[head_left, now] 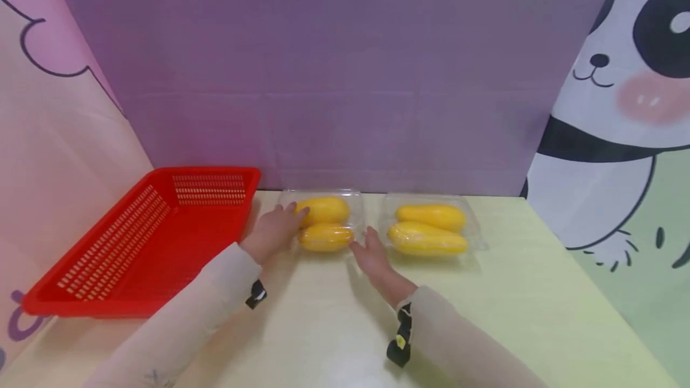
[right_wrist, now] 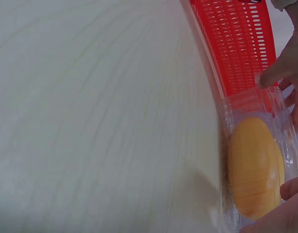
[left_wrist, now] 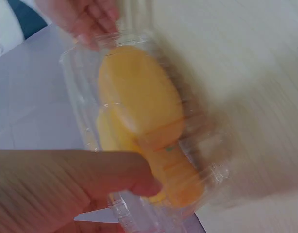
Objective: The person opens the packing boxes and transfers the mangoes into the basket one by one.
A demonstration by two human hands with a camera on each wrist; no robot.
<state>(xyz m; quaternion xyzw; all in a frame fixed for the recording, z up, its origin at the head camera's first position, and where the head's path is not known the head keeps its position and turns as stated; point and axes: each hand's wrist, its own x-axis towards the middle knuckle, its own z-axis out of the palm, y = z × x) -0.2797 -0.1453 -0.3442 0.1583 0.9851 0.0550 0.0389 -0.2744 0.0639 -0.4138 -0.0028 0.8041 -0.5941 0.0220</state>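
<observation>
A clear plastic clamshell box (head_left: 357,202) with two long yellow fruits (head_left: 323,238) inside lies between my hands. My left hand (head_left: 274,229) grips its left end; in the left wrist view the thumb (left_wrist: 134,172) lies over the lid, and other fingers show beyond the box edge. My right hand (head_left: 373,256) is at the box's right end, fingers fairly straight and fingertips right at the plastic. The right wrist view shows the box (right_wrist: 231,109) at its right edge, with both hands at its ends. A second clear box (head_left: 473,220) with two yellow fruits lies to the right.
A red plastic basket (head_left: 199,232) with slotted sides stands on the left of the pale table (head_left: 323,328). A purple cloth backdrop (head_left: 345,76) rises behind the boxes. A panda-print sheet (head_left: 598,196) hangs at the right, a pink printed one (head_left: 64,154) at the left.
</observation>
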